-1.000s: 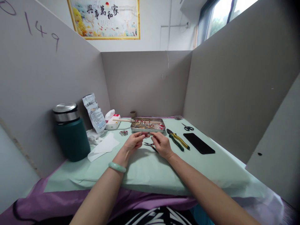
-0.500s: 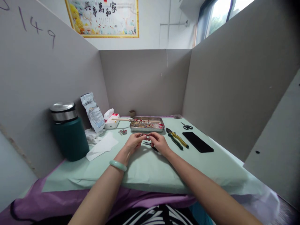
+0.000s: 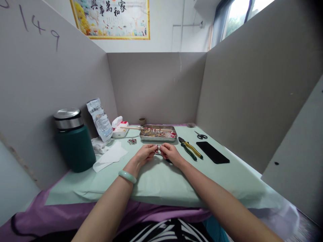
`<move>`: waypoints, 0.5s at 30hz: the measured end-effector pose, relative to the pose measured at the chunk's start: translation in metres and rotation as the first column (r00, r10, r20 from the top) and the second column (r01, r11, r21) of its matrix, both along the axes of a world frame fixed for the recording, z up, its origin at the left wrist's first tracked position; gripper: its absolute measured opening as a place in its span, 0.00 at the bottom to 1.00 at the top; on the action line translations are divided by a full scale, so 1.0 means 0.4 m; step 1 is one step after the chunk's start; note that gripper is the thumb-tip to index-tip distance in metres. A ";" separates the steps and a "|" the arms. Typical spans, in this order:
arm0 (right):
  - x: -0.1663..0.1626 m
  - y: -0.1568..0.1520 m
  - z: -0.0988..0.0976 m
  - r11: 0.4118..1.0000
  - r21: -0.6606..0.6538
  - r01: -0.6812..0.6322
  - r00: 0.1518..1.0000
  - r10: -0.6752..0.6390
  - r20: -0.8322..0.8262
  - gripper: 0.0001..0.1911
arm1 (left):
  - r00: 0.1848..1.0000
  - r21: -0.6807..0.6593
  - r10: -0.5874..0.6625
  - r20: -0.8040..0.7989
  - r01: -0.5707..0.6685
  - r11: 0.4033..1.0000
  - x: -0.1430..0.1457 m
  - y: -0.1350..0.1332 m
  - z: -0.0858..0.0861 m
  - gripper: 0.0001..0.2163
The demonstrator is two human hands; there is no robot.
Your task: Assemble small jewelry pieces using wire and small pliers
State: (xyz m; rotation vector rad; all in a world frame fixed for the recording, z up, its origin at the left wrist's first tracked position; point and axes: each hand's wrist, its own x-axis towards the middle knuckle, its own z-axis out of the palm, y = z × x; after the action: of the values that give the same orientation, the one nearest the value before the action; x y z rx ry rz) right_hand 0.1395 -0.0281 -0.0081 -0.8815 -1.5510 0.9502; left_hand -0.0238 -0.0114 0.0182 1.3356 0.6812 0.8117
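Note:
My left hand (image 3: 144, 155) and my right hand (image 3: 171, 153) meet over the pale green mat (image 3: 161, 178), fingers pinched together on a small beaded piece (image 3: 157, 148) held between them. A jade-green bangle (image 3: 127, 176) circles my left wrist. Small dark pliers (image 3: 167, 160) lie on the mat partly under my right hand. Just beyond the fingers stands a metal tray (image 3: 158, 133) of tiny red and gold beads, with a wooden stick (image 3: 131, 128) resting across its left rim.
Green-and-yellow pliers (image 3: 190, 148), a black phone (image 3: 212, 152) and small scissors (image 3: 201, 135) lie to the right. At left are a dark green flask (image 3: 72, 140), a plastic packet (image 3: 99, 119), white tissue (image 3: 109, 156) and a small bead cluster (image 3: 131, 141). Grey partition walls enclose the desk.
Both hands have drawn closer together, fingertips now touching around the small beaded piece. The view shifted slightly; nothing else on the desk moved.

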 end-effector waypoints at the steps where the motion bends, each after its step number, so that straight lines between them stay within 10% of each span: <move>1: 0.000 -0.001 0.001 1.000 -0.006 -0.010 1.000 0.010 -0.008 0.15 | 1.000 -0.006 -0.004 0.010 0.004 1.000 0.000 -0.001 0.001 0.17; 15: -0.001 0.003 -0.003 0.968 0.186 0.170 0.980 -0.186 0.073 0.11 | 0.993 -0.057 0.120 -0.005 -0.120 0.991 -0.003 0.027 -0.020 0.16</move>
State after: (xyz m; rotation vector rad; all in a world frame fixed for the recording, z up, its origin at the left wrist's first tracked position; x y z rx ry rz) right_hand 0.1393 -0.0268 -0.0093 -0.9281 -1.5763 0.6389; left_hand -0.0249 -0.0008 0.0101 1.2532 0.7858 0.8813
